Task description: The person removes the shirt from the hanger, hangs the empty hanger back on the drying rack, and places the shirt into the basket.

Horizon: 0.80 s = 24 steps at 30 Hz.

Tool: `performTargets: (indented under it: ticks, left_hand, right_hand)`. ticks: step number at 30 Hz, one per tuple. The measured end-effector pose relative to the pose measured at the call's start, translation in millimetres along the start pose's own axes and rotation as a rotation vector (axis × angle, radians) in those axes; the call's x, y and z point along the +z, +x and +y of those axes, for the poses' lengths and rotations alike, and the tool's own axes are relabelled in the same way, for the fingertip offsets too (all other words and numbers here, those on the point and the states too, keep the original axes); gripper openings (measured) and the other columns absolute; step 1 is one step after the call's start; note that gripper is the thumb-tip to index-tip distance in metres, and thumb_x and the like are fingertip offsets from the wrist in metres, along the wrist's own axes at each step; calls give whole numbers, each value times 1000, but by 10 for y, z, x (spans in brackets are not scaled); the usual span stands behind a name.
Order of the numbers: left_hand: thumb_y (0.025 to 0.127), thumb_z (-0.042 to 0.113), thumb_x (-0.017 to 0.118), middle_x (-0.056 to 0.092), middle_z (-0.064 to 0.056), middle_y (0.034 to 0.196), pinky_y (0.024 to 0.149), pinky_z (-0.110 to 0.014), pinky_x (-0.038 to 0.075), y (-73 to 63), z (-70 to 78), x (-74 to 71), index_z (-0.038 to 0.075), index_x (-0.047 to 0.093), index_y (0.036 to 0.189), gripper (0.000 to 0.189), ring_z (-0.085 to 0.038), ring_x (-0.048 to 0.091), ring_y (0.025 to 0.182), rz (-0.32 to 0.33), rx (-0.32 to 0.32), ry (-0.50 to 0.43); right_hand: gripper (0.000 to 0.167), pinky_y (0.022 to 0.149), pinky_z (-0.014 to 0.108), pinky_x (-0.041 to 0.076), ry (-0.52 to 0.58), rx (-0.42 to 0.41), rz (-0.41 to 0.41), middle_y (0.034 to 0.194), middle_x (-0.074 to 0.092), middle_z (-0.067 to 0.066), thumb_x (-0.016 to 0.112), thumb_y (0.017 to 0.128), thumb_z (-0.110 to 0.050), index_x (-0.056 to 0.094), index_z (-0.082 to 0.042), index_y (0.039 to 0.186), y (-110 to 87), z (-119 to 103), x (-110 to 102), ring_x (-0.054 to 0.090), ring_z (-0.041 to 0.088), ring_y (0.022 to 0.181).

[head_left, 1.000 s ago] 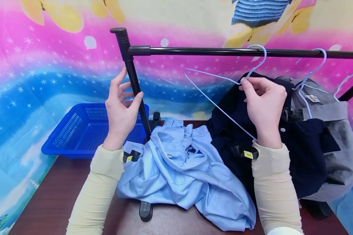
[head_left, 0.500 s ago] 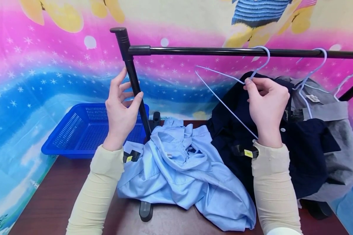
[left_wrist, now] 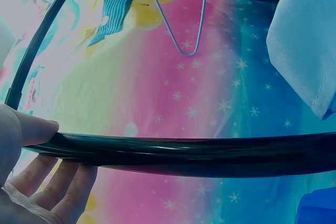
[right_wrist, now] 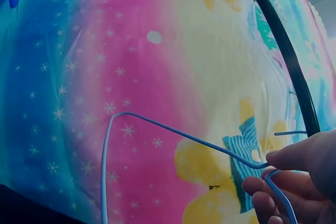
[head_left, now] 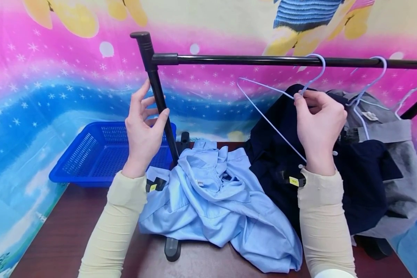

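Observation:
My left hand (head_left: pixel 144 133) holds the black upright post (head_left: pixel 156 87) of a clothes rack, thumb on one side and fingers on the other, as the left wrist view also shows. With thumb and fingers, my right hand (head_left: pixel 319 125) pinches a pale blue wire hanger (right_wrist: pixel 178 132) just below its hook. That hook loops over the rack's black rail (head_left: pixel 229 60); the hanger carries no garment, and its right part is hidden behind the hand. A crumpled light blue shirt (head_left: pixel 208 210) lies below, between my forearms.
Right of the pinched hanger, a navy garment (head_left: pixel 271 135) and a grey garment (head_left: pixel 401 154) hang from similar hangers. A blue perforated basket (head_left: pixel 67 172) stands at left on the dark wood table (head_left: pixel 62 231). A patterned cloth (head_left: pixel 73 69) covers the wall behind.
My right hand has slid the hanger a little to the right along the rail, and its free corner has swung rightward. My left hand has stayed on the post.

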<state>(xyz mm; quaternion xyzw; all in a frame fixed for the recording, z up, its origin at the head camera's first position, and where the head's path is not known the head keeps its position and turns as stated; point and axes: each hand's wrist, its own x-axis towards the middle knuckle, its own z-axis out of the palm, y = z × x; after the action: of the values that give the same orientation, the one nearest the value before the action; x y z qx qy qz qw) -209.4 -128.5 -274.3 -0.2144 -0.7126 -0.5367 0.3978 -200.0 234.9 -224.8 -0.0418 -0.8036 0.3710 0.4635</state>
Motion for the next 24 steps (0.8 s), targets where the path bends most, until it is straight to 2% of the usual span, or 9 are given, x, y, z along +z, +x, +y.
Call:
performTargets:
  ticks: [5, 12, 17, 20, 24]
  left_hand:
    - [97, 7, 70, 65, -4, 127, 82, -34, 58, -9, -13, -7, 22, 44, 155, 65, -22, 68, 99, -7, 30, 7]
    - [96, 6, 71, 65, 4, 126, 83, -33, 57, 2, 13, 5, 25, 44, 155, 67, -18, 68, 100, 8, -26, -1]
    - [97, 6, 71, 65, 4, 126, 83, -33, 57, 6, 8, 3, 25, 45, 155, 66, -17, 68, 100, 10, -27, 2]
    - [97, 7, 70, 65, 3, 126, 83, -33, 57, 4, 3, 3, 24, 45, 155, 66, -17, 68, 100, 9, -29, 3]
    - [97, 7, 70, 65, 3, 125, 83, -34, 57, 3, -2, 6, 25, 45, 154, 66, -17, 68, 100, 9, -33, 6]
  right_hand:
    - [29, 79, 19, 39, -44, 1, 1, 95, 77, -1, 72, 93, -41, 80, -21, 114, -65, -32, -3, 54, -10, 65]
    - [27, 71, 20, 34, -80, -8, 16, 95, 77, -3, 70, 95, -41, 80, -25, 114, -107, -85, -13, 52, -9, 67]
    - [30, 73, 21, 35, -104, -10, 20, 96, 77, -4, 70, 95, -43, 80, -26, 116, -125, -105, -23, 51, -12, 68]
    - [33, 77, 20, 38, -109, -10, 23, 97, 77, -5, 71, 93, -44, 78, -25, 119, -138, -111, -26, 54, -12, 70]
    - [37, 79, 21, 42, -108, -17, 22, 101, 76, -8, 73, 92, -44, 76, -24, 123, -145, -119, -25, 65, -2, 80]
